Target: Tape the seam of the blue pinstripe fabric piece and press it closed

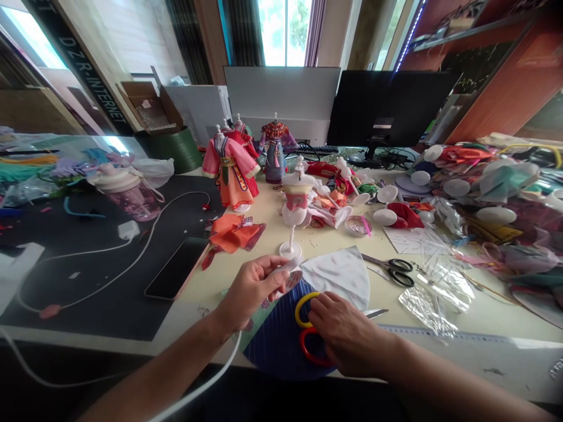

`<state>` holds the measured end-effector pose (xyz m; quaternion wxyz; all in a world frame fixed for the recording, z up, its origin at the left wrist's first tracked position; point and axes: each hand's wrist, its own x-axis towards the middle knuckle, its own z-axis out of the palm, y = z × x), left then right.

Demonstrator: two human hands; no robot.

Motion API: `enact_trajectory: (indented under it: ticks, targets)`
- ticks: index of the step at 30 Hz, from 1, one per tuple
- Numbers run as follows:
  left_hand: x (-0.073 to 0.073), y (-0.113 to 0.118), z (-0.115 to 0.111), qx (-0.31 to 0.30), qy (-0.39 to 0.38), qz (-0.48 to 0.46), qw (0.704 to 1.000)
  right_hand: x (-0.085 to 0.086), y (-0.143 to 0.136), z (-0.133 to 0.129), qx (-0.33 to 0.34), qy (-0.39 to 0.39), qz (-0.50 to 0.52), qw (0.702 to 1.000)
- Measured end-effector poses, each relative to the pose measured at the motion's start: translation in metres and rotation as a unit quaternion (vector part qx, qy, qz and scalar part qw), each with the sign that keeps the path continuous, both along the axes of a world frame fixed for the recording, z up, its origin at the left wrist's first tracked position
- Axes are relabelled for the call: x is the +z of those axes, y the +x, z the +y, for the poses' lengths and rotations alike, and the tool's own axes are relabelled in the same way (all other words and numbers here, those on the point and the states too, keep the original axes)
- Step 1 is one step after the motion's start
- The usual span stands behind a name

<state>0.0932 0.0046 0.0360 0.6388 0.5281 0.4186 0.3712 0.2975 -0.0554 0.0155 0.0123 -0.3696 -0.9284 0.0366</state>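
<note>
On the cream worktop (373, 239), the left hand (255, 287) is pinching one small white strip (288, 266); the right hand (347, 328) is covering one yellow-and-red-handled metal scissors (302, 346) over one blue striped cloth (277, 343), can't tell if its grip's clamping tbh. One black-handled scissors (390, 269) is lying nearby.

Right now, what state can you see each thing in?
Left hand: closed on a pale piece
Right hand: curled, grip unclear
Red-and-yellow scissors: beneath right hand, opening unclear
Black scissors: lying unheld
Phone: face up, screen dark
Pink bottle: lid on
Cardboard box: open
White cloth: spread, creased
Central mannequin: upright, partly dressed
Light strip: lit
</note>
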Motion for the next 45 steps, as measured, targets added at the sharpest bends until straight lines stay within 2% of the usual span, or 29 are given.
enact_trajectory:
  ticks: [5, 10, 13, 15, 18, 20, 22, 25, 28, 31, 34, 36, 38, 40, 43, 45]
  targets:
    - [0.001, -0.004, 0.002, 0.008, 0.003, -0.027, 1.0, 0.012, 0.017, -0.013, -0.014, 0.026, 0.045, 0.999]
    - [0.004, 0.003, 0.001, -0.016, 0.0, -0.026, 1.0, 0.035, 0.038, -0.032, -0.01, 0.17, 0.089, 0.981]
    - [0.01, 0.013, -0.002, -0.029, -0.002, -0.048, 0.998, 0.057, 0.042, -0.041, 0.036, 0.278, 0.105, 0.954]
    - [0.014, 0.022, -0.005, -0.046, -0.01, -0.077, 0.996, 0.069, 0.038, -0.044, 0.067, 0.322, 0.11, 0.938]
    - [0.017, 0.039, -0.013, -0.068, -0.054, -0.133, 0.987, 0.075, 0.026, -0.043, 0.126, 0.309, 0.087, 0.939]
    - [0.018, 0.049, -0.019, -0.067, -0.102, -0.181, 0.976, 0.069, 0.017, -0.04, 0.146, 0.284, 0.08, 0.944]
    - [0.02, 0.056, -0.024, -0.043, -0.151, -0.231, 0.96, 0.056, 0.009, -0.038, 0.136, 0.277, 0.095, 0.946]
    - [0.026, 0.062, -0.031, 0.002, -0.194, -0.275, 0.942, 0.031, 0.003, -0.035, 0.116, 0.3, 0.146, 0.936]
    - [0.034, 0.066, -0.035, 0.014, -0.208, -0.29, 0.934, 0.012, 0.001, -0.033, 0.094, 0.325, 0.21, 0.917]
    - [0.037, 0.071, -0.035, -0.005, -0.208, -0.294, 0.933, 0.009, 0.002, -0.03, 0.1, 0.322, 0.247, 0.908]
    - [0.038, 0.077, -0.033, -0.006, -0.178, -0.273, 0.945, 0.01, 0.006, -0.028, 0.107, 0.338, 0.247, 0.902]
    - [0.039, 0.08, -0.033, 0.006, -0.155, -0.264, 0.952, 0.006, 0.008, -0.029, 0.057, 0.369, 0.262, 0.89]
    - [0.04, 0.083, -0.033, 0.02, -0.138, -0.269, 0.953, -0.004, 0.006, -0.031, -0.049, 0.384, 0.319, 0.865]
    - [0.04, 0.086, -0.034, 0.043, -0.115, -0.275, 0.954, -0.015, 0.001, -0.034, -0.152, 0.334, 0.409, 0.836]
    - [0.034, 0.091, -0.035, 0.091, -0.055, -0.249, 0.963, -0.026, -0.013, -0.036, -0.248, 0.142, 0.528, 0.8]
    - [0.029, 0.094, -0.036, 0.114, -0.017, -0.226, 0.967, -0.03, -0.024, -0.036, -0.279, 0.018, 0.595, 0.754]
